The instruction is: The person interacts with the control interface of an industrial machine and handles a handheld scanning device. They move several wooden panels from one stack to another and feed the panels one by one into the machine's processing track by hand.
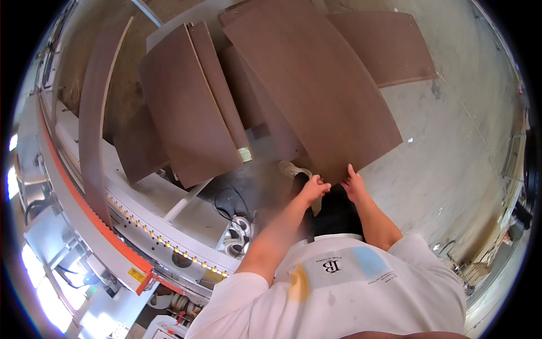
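Note:
A large brown board (pixel 322 85) slants away from me, its near end at my hands. My right hand (pixel 354 186) grips that near edge, thumb on the upper face and the other fingers mostly hidden underneath. Beside it, my left hand (pixel 315 189) is closed at the board's near left corner, its fingers curled at the edge. Under the large board lie further brown boards (pixel 240 85), partly covered by it.
To the left, more brown panels (pixel 183 107) lean or lie near a long white machine (pixel 186 243) with an orange rail (pixel 93 209). A narrow brown strip (pixel 93 118) stands across the machine. Another board (pixel 389 48) lies on the concrete floor (pixel 451 152) at far right.

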Demonstrator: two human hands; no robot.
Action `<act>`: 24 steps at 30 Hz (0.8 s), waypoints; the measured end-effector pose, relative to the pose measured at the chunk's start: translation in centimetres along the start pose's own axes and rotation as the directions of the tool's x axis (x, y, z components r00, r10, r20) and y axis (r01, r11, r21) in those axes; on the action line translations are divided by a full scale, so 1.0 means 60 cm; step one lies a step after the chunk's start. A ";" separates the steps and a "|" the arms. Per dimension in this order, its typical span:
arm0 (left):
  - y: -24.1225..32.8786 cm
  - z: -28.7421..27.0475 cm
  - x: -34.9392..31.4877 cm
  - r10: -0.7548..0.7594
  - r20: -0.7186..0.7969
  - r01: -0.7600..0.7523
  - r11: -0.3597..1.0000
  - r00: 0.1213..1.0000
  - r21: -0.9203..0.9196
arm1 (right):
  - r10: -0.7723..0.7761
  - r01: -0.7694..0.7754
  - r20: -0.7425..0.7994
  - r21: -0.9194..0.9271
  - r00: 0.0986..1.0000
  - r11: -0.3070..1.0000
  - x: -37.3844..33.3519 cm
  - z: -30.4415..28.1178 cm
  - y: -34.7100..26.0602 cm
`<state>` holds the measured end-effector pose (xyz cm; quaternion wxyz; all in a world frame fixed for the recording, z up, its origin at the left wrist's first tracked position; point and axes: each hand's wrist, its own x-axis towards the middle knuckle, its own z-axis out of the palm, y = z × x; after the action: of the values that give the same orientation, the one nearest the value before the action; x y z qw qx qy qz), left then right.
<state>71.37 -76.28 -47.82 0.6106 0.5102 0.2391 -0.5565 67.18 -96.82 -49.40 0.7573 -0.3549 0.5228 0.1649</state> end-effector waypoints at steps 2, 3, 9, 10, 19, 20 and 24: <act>0.029 0.030 -0.001 -0.039 0.037 0.035 0.996 0.999 0.083 | 0.057 -0.067 -0.100 -0.106 0.993 0.992 -0.025 -0.067 -0.026; 0.049 0.035 0.003 -0.005 -0.014 0.007 0.988 1.000 0.153 | 0.030 -0.043 -0.122 -0.106 0.992 0.993 -0.050 -0.082 -0.050; 0.203 0.040 0.078 0.174 -0.111 -0.199 0.933 0.979 -0.299 | -0.194 0.280 -0.438 0.140 0.878 0.950 -0.176 -0.153 -0.182; 0.231 0.049 0.085 0.237 -0.137 -0.273 0.852 0.962 -0.446 | -0.236 0.335 -0.430 0.170 0.871 0.927 -0.211 -0.132 -0.213; 0.312 0.142 -0.017 0.215 -0.370 -0.402 0.725 0.904 -0.560 | -0.278 0.363 -0.400 0.154 0.874 0.919 -0.231 -0.167 -0.370; 0.312 0.139 -0.041 0.221 -0.410 -0.439 0.690 0.885 -0.576 | -0.287 0.342 -0.382 0.083 0.879 0.936 -0.222 -0.158 -0.384; 0.295 0.130 -0.163 0.280 -0.503 -0.550 0.636 0.818 -0.541 | -0.365 0.311 -0.271 -0.224 0.890 0.924 -0.183 -0.097 -0.433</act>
<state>82.99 -81.41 -30.26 0.8068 0.3956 0.4060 -0.1668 75.00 -117.60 -31.09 0.6496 -0.5268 0.5479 0.0179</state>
